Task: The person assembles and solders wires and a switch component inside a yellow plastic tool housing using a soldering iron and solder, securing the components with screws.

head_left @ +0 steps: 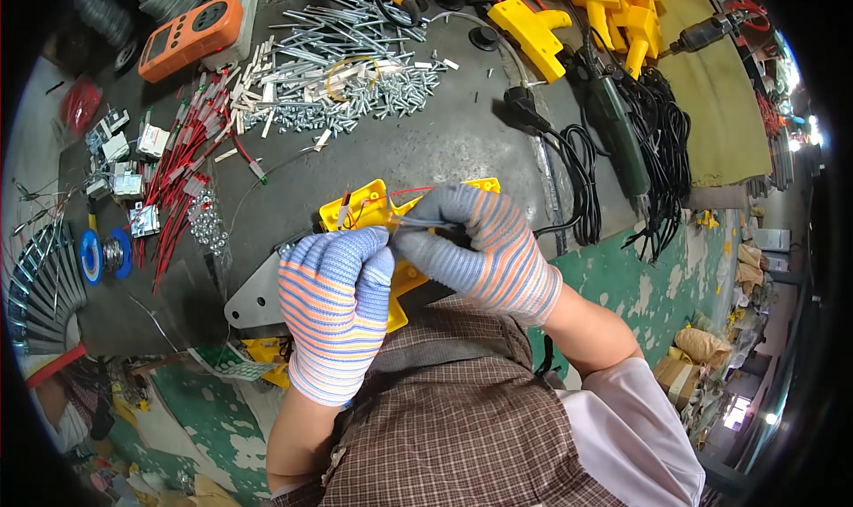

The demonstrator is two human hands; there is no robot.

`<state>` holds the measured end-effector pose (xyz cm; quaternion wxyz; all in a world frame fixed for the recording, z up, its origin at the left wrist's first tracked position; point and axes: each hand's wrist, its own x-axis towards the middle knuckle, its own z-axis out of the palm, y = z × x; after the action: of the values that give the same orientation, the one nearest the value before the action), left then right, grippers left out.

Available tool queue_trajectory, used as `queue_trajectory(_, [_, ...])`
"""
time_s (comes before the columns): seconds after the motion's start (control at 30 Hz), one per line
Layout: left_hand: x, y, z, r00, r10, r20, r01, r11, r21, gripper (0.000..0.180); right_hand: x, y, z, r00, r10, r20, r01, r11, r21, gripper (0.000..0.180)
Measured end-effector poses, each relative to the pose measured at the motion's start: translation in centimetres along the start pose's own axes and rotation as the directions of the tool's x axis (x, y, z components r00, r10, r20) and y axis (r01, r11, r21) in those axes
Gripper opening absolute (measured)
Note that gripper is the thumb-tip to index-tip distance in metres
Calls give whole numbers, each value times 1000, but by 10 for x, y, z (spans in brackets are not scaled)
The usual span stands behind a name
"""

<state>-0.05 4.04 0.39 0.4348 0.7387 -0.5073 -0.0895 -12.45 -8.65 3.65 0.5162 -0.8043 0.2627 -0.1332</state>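
Both hands wear striped knit gloves and meet over a yellow plastic housing [366, 207] at the table's near edge. My right hand [489, 254] pinches a thin wire [410, 223] between thumb and fingers. Close against it, my left hand [333, 307] is closed at the wire's end; what lies between its fingertips is hidden. A red wire [410, 190] runs across the housing. Much of the housing is covered by the gloves. A flat grey metal plate [256, 303] lies just left of my left hand.
Screws [378, 94] lie heaped at the back, with red wires [182, 169], a blue solder spool [91, 256] and an orange meter [191, 38] to the left. Right are black cables [662, 143], a dark green power tool [613, 125] and yellow housings [529, 36].
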Motion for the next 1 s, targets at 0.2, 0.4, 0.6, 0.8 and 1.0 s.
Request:
queue_trajectory(0.2, [2,2,0,994,-111,-1,110,987,-119,10,-3,1,-13,996,10,-89,-11,1000,-1,17])
queue_trajectory(0.4, [4,3,-2,992,-122,25,125,984,-130,11,-5,-1,-9,1000,16,-19,-15,999,42,26])
queue_trajectory(0.6, [3,1,-3,996,-85,29,87,991,-101,12,2,6,-7,992,-123,39,126,990,-67,22])
queue_trajectory(0.8, [6,3,-2,998,-51,21,53,992,-116,12,-1,0,-7,999,7,45,-5,999,-46,19])
queue_trajectory(1.0, [2,8,3,991,-126,-50,117,982,-151,10,-6,0,-10,990,112,83,-138,884,447,19])
